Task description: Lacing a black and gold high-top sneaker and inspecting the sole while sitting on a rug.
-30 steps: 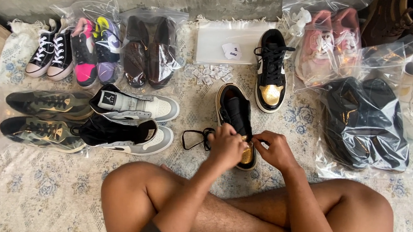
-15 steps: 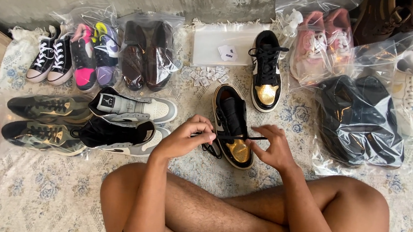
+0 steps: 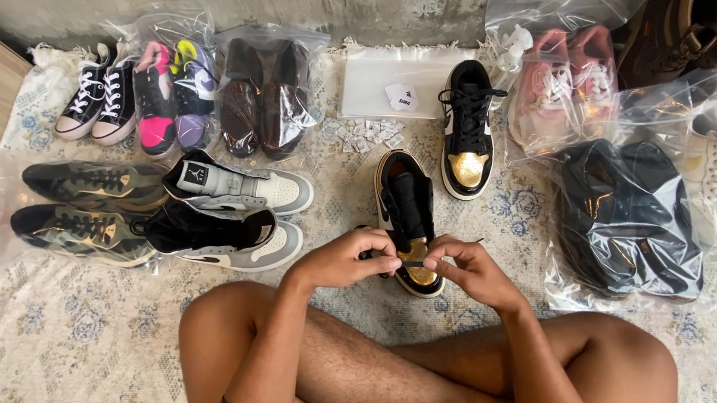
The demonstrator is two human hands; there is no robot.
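Note:
A black high-top sneaker with a gold toe (image 3: 406, 206) lies on the patterned cloth in front of my crossed legs, toe pointing toward me. My left hand (image 3: 347, 257) and my right hand (image 3: 467, 266) meet over its toe end, both pinching a black lace close to the shoe. The matching black and gold sneaker (image 3: 468, 129) stands laced just beyond it, to the right.
Grey and black high-tops (image 3: 232, 212) lie left of my hands, with bagged camouflage shoes (image 3: 81, 207) further left. Bagged pairs line the back: black-white sneakers (image 3: 99, 101), pink and purple shoes (image 3: 169, 94), brown shoes (image 3: 264, 98), pink sneakers (image 3: 564, 77). A bagged black pair (image 3: 625, 216) lies right.
My left hand has come in from the left side of the sneaker to meet my right hand over the toe, drawing the black lace in with it.

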